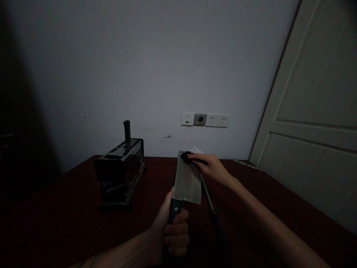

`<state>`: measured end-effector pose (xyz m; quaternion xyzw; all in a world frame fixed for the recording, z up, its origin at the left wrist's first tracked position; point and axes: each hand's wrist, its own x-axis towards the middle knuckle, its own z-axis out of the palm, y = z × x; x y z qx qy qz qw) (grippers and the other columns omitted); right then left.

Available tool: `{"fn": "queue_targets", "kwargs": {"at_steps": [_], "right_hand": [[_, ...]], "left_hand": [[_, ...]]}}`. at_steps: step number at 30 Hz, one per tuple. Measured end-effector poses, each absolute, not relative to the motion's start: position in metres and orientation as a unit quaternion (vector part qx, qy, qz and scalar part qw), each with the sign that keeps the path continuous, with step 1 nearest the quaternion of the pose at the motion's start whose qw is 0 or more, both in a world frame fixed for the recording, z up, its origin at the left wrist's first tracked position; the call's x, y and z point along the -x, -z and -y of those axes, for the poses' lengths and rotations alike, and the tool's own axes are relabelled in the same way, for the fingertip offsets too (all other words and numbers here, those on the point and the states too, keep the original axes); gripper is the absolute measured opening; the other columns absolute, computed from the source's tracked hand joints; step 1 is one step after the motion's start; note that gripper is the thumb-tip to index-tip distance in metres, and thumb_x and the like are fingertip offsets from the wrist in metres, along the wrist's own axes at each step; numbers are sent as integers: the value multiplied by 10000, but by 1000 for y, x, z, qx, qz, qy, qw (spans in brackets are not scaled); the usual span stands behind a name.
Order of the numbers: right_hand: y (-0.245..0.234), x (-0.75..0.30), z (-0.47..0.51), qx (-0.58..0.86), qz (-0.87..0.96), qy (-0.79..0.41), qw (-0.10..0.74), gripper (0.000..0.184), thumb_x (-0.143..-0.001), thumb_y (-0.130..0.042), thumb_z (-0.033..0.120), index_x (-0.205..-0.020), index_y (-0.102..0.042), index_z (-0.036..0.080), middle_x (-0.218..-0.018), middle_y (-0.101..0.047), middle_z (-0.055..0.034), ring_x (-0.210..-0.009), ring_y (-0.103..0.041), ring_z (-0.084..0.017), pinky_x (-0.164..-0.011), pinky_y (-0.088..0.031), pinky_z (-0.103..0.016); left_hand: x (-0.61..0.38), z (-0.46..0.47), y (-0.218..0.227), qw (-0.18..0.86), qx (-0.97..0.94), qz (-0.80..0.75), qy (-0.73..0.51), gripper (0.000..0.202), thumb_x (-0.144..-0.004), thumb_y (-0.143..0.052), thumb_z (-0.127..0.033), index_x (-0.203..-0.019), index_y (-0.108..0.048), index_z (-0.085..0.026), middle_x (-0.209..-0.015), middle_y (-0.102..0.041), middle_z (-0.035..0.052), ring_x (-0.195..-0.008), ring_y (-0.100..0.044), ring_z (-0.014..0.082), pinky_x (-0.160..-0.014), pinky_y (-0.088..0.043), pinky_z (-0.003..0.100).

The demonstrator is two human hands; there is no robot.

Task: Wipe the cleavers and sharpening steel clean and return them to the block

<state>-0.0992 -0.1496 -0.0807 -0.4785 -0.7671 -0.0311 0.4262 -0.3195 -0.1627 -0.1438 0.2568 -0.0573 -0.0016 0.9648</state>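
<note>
My left hand is wrapped round the black handle of a cleaver, whose broad blade stands up in front of me. Against the far end of the blade, my right hand presses a small black cloth; its exact shape is partly hidden by the fingers. A honing steel lies on the table just right of the blade, its dark handle fading into shadow. Something white shows behind my right hand, too covered to name.
A black knife block with a clear wrapping stands on the left, one knife handle rising from it. The dark red table meets a wall with sockets. A pale door is on the right.
</note>
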Motion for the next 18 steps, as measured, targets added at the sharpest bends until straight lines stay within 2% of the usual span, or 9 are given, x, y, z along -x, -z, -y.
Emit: {"fn": "queue_targets", "kwargs": {"at_steps": [7,12,18], "right_hand": [[102,145,195,423,814,-26,397,305,-843,-491,129,-1090,-610,262,-1120,-650,-4,-1094,-557,-148,-961,-447,-349],[115,164,212,401,822,-18,405,341,-834,-477,79,-1125,-588,219,-1133,-643,-28,-1116,-538,-130,-975,-439,-312],[95,146,179,445,782,39,434,294,-839,-491,136,-1080,-614,250,-1106,-656,-38,-1066,-579,-174,-928,-463,-374]], "left_hand": [[321,152,142,963,-260,60,-24,704,-833,-67,-649,-467,-424,-164,-289,-208,-64,-243,-133,58,-302,-155,180],[321,147,141,962,-265,48,-34,703,-824,-82,-662,-465,-429,-167,-294,-214,-62,-245,-154,63,-300,-166,185],[317,153,152,964,-252,88,1,689,-811,-116,-683,-440,-386,-170,-263,-224,-54,-223,-153,60,-331,-176,179]]}}
